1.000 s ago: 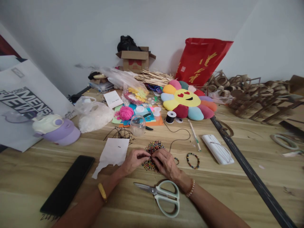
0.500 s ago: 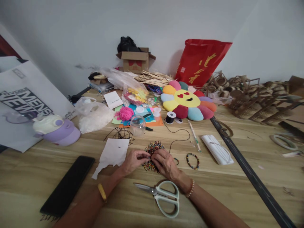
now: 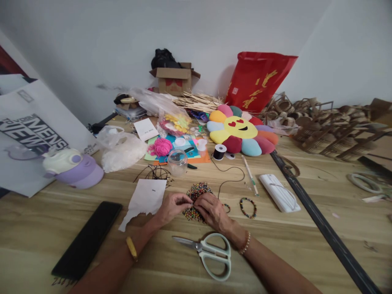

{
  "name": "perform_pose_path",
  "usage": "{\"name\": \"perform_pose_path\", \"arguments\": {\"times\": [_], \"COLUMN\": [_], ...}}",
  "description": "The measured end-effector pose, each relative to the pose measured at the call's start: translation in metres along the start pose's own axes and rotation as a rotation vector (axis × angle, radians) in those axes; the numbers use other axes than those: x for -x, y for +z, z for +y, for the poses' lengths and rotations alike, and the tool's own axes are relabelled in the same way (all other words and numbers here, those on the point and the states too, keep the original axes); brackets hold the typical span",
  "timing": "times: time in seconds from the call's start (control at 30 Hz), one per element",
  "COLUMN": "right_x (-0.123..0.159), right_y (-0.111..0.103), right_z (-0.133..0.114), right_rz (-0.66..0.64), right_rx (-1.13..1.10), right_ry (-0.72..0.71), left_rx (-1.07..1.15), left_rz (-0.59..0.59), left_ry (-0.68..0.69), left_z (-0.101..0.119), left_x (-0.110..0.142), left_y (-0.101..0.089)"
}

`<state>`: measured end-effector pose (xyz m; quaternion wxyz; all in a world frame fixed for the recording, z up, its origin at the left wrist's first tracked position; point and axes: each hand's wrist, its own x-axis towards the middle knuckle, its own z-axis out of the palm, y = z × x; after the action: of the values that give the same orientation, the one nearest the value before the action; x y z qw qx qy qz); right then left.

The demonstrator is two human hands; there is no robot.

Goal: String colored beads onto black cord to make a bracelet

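Both of my hands meet over a heap of small multicoloured beads (image 3: 200,190) on the wooden table. My left hand (image 3: 174,207) is closed in a pinch at the heap's left side; what lies between its fingertips is too small to make out. Fingers bent, my right hand (image 3: 214,210) presses close to the left fingertips. A thin black cord (image 3: 234,167) runs from a spool (image 3: 219,152) down to the right hand, and a short beaded strand (image 3: 226,208) shows beside it. Further right lies a beaded bracelet (image 3: 248,208). Scissors (image 3: 202,247) rest below the hands.
Left of my hands lie torn white paper (image 3: 145,198) and a black phone-like slab (image 3: 87,241). Beyond the beads stands a clear jar (image 3: 177,162), near pink yarn (image 3: 163,147). A flower cushion (image 3: 241,130), a white device (image 3: 279,192) and small woven baskets (image 3: 324,122) occupy the right.
My fingertips have shifted very slightly over the beads. The hands keep the same pinched pose, and the things on the table stay in place.
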<state>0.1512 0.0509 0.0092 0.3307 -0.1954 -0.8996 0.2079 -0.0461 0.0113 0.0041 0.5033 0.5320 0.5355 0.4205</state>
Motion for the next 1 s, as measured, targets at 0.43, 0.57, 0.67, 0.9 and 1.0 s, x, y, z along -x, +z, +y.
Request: {"name": "perform_pose_path", "arguments": {"times": [0.43,0.57,0.67,0.9,1.0], "right_x": [0.001,0.0,-0.001,-0.001,-0.002], "right_y": [0.003,0.002,0.001,0.0,-0.002], "right_z": [0.0,0.001,0.001,0.002,-0.001], "right_rz": [0.069,0.076,0.07,0.044,0.043], "right_rx": [-0.12,-0.076,-0.035,0.029,0.014], "right_ry": [0.0,0.013,0.006,0.019,0.006], "left_rx": [-0.011,-0.028,-0.057,-0.168,-0.222], "left_rz": [-0.02,-0.007,0.016,0.068,0.085], "left_ry": [0.037,0.06,0.088,0.169,0.194], "left_z": [-0.001,-0.001,0.0,0.007,0.011], "left_x": [-0.001,0.0,0.001,0.003,0.005], "left_y": [0.001,0.001,0.001,0.003,0.003]}}
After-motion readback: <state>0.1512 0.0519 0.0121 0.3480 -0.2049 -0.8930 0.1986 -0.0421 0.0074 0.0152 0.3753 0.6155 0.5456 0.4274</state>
